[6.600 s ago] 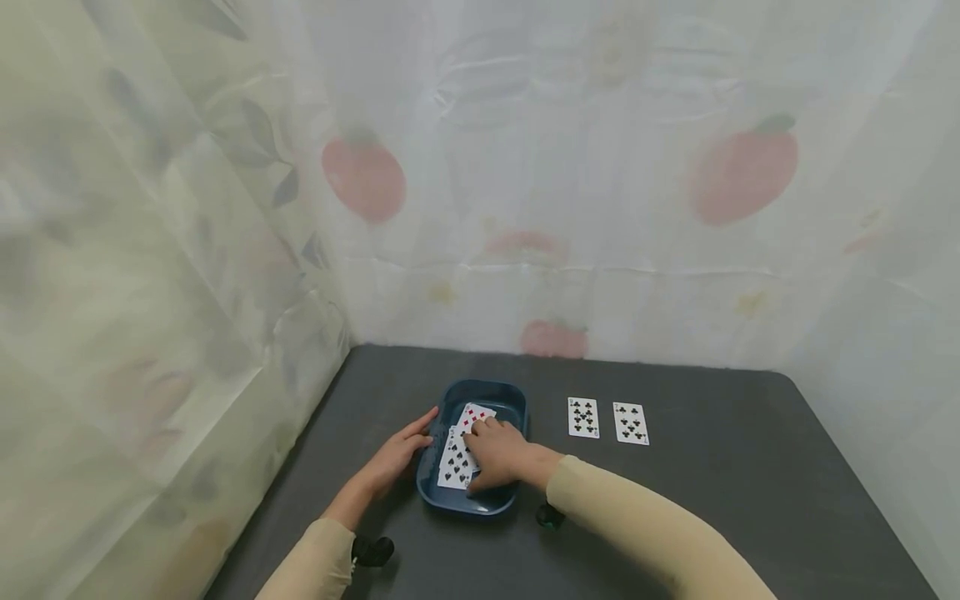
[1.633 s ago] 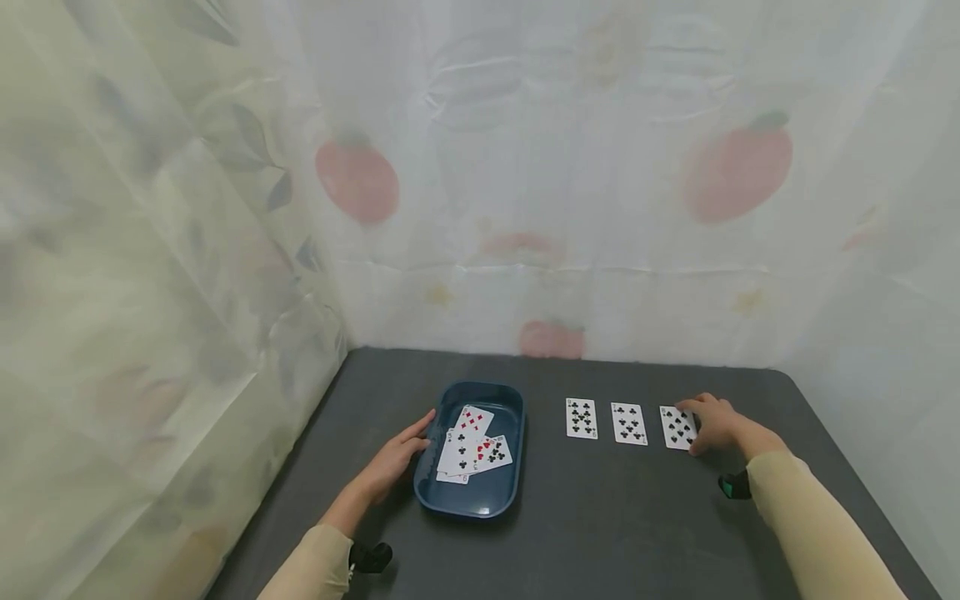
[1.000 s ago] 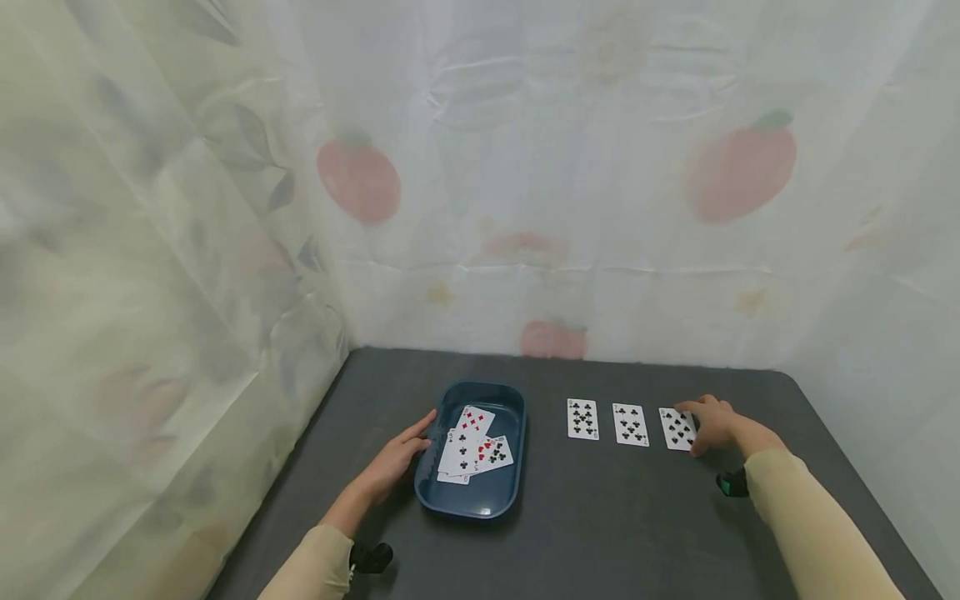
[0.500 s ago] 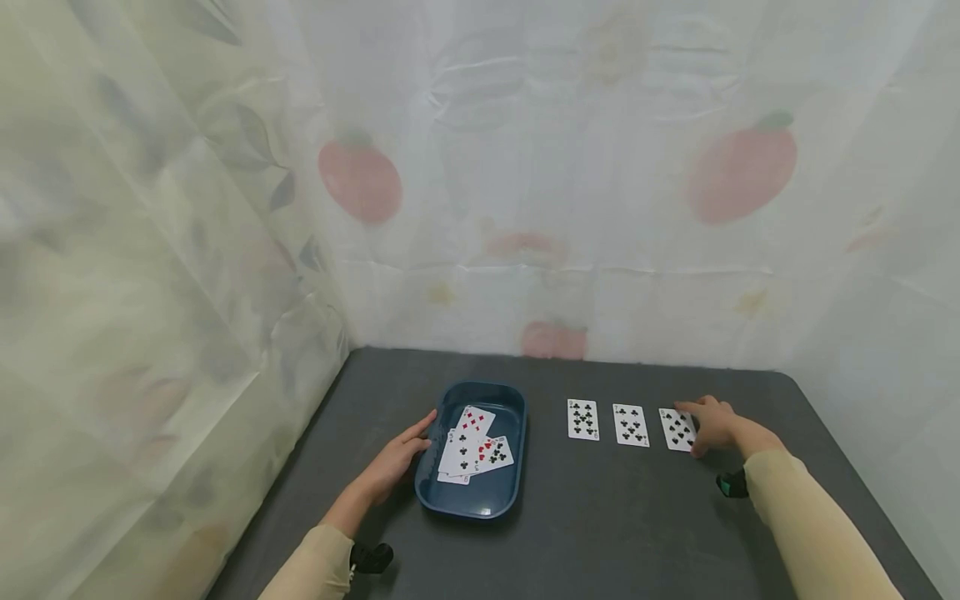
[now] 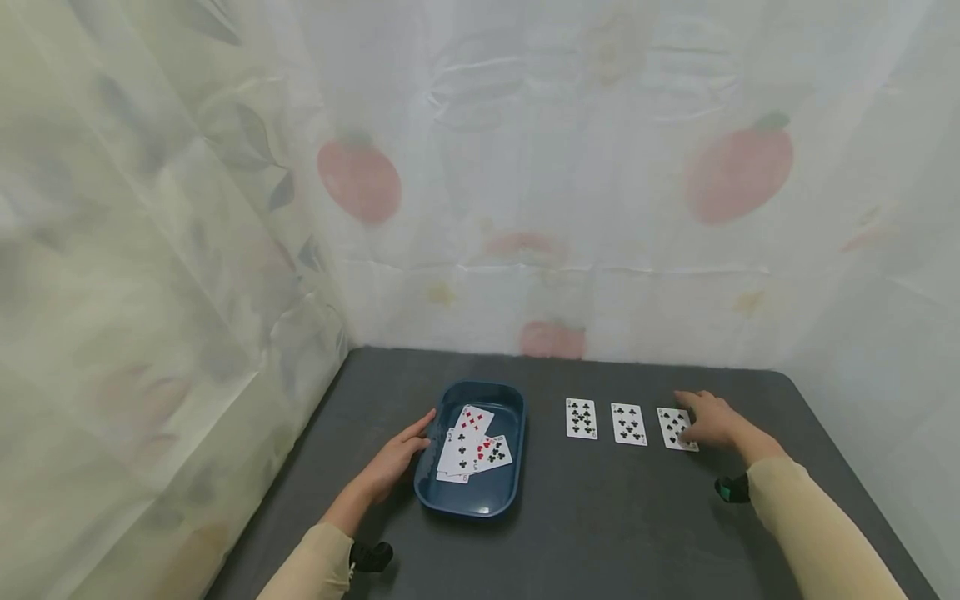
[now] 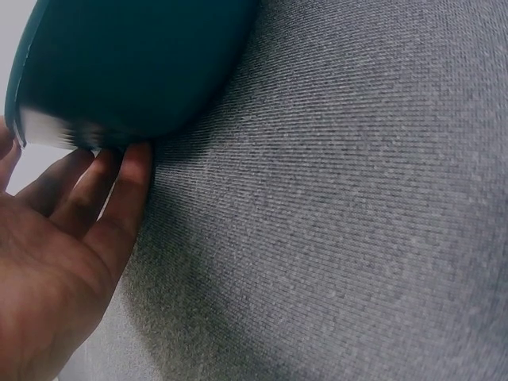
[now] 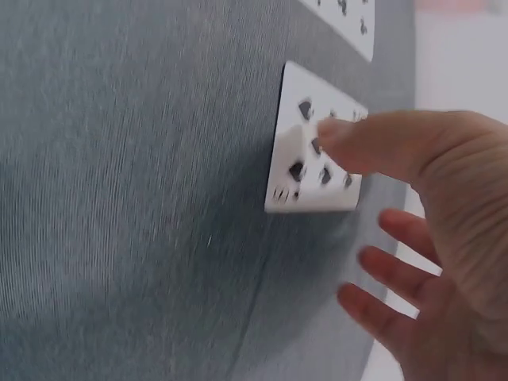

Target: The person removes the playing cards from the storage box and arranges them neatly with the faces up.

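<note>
My left hand [image 5: 392, 461] rests against the left side of a blue tray [image 5: 472, 502]; in the left wrist view its extended fingers [image 6: 127, 190] touch the outer wall. Several overlapping playing cards [image 5: 452, 454] lie face up in the tray. To the right, a spade playing card [image 5: 670, 425] lies face up on the table, and my right hand [image 5: 712, 419] is over its right side. In the right wrist view the right thumb [image 7: 357, 147] extends over this card, while the other fingers are spread apart beyond it and hold nothing.
Two club playing cards, one on the left [image 5: 581, 418] and one in the middle [image 5: 628, 424], lie in a row with the spade card. The dark table [image 5: 585, 525] ends at patterned curtains [image 5: 450, 308] behind and at the sides.
Since the oldest frame, my right hand has left the tray and a spade card has joined the row. In the last half second its fingers have spread away from the card's edge.
</note>
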Available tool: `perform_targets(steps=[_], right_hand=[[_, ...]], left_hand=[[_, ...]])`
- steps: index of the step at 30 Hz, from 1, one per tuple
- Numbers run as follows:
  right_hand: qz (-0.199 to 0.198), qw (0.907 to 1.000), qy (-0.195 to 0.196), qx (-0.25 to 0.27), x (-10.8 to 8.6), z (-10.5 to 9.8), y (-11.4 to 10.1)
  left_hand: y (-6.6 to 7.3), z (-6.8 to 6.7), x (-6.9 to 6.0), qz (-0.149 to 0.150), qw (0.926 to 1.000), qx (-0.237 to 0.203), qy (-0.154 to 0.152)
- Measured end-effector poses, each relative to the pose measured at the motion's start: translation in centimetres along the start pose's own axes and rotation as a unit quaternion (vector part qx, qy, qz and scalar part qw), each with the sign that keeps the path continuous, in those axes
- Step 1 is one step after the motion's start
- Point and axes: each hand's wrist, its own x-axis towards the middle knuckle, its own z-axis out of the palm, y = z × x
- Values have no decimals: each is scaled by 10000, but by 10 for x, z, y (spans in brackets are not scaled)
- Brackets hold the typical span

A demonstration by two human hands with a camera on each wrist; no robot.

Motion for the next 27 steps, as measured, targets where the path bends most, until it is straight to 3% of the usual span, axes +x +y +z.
perform_targets(steps=[8, 16, 19, 27], right_hand=[[-862, 9908, 1003, -304, 9, 1, -50], [-2069, 9654, 1546, -361, 30, 20, -127], [-2491, 9580, 1397, -259, 36, 30, -161], [-2991, 9520, 360, -537, 50, 60, -237]], left_hand=[[-2, -1, 0, -10, 10000, -84, -22], [-1, 0, 2, 101, 9999, -16, 6], [-1, 0, 4, 89, 10000, 7, 28], [-2, 1, 4, 18, 10000, 13, 41]])
